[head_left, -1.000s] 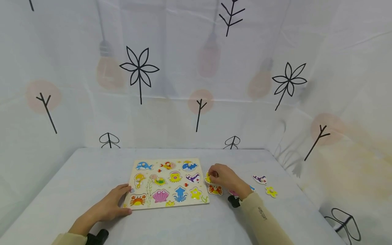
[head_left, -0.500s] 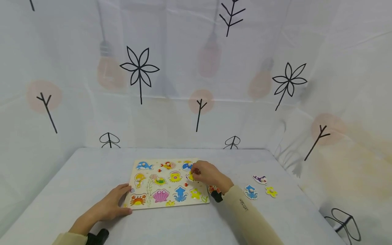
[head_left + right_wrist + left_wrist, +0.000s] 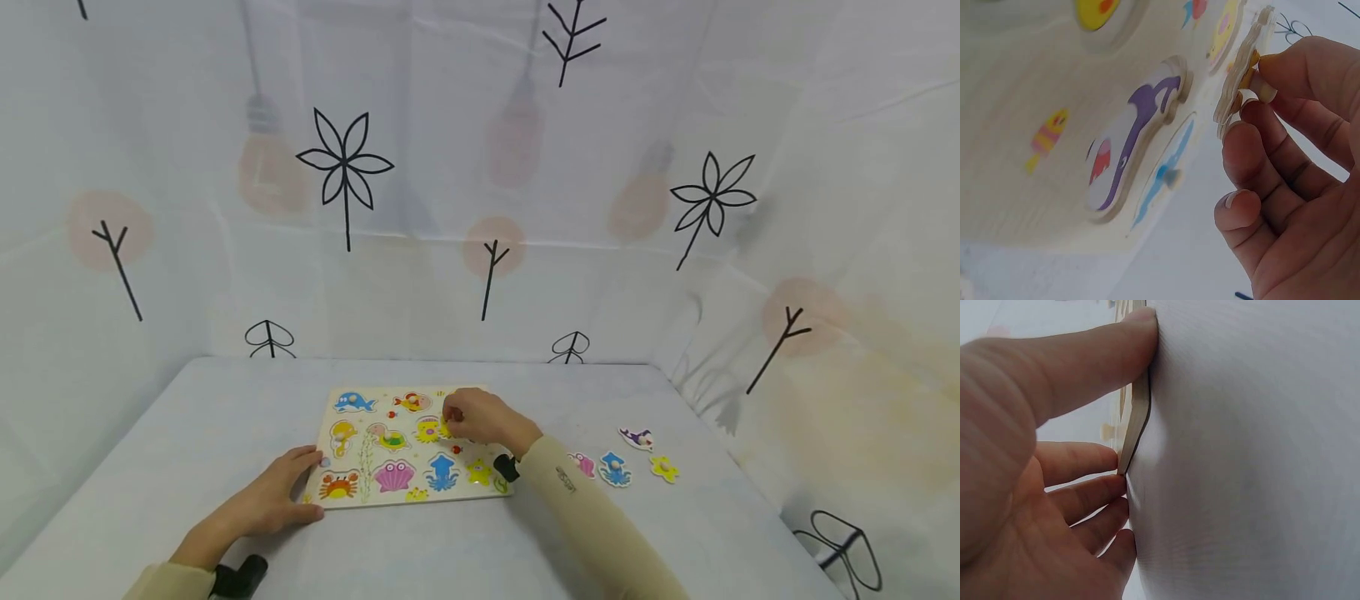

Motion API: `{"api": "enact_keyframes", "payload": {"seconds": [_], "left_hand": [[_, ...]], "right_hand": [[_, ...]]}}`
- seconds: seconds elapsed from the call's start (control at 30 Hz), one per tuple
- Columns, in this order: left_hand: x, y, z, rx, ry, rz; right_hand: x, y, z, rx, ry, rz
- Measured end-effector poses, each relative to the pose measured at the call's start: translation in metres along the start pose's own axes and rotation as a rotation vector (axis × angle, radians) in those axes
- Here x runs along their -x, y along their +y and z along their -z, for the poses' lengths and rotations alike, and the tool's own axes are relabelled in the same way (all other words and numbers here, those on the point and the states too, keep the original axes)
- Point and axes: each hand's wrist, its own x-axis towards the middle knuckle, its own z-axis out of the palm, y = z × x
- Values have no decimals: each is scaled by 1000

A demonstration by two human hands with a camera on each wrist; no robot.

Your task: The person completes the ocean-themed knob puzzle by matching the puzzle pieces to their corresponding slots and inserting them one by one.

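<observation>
A cream wooden puzzle board (image 3: 352, 492) with sea-animal pictures lies on the white table. At its near left corner, my left hand (image 3: 262, 500) rests with extended fingers and thumb against the edges; in the left wrist view the thumb and fingers touch the board's edge (image 3: 1140, 409). Over the board's right part, my right hand (image 3: 487, 417) pinches the knob of a yellow puzzle piece (image 3: 1241, 69), seen edge-on with a wavy outline in the right wrist view. The piece is beside the yellow octopus picture (image 3: 427, 431); its face is largely hidden.
Right of the board lie loose pieces: a pink shell (image 3: 582, 465) partly behind the sleeve, a blue squid (image 3: 615, 470), a purple-and-white shark (image 3: 636, 439) and a yellow star (image 3: 664, 469). A patterned white cloth (image 3: 420, 292) hangs behind the table.
My right hand has carried the yellow piece leftward from beside the board to over it, near the octopus picture. The left hand has stayed at the corner.
</observation>
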Motion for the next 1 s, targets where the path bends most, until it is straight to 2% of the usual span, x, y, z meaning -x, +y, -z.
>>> {"api": "enact_keyframes", "payload": {"seconds": [0.27,0.53,1.0], "left_hand": [[0,-3,-2,15,-2,4],[0,-1,-1,6,8,1],[0,-1,-1,16,13,-21]], "right_hand": [[-14,-6,-9,-9,-10,46],[-25,-13,-15,27,-22,35],[-34,-16,-21,-13,-52,19]]}}
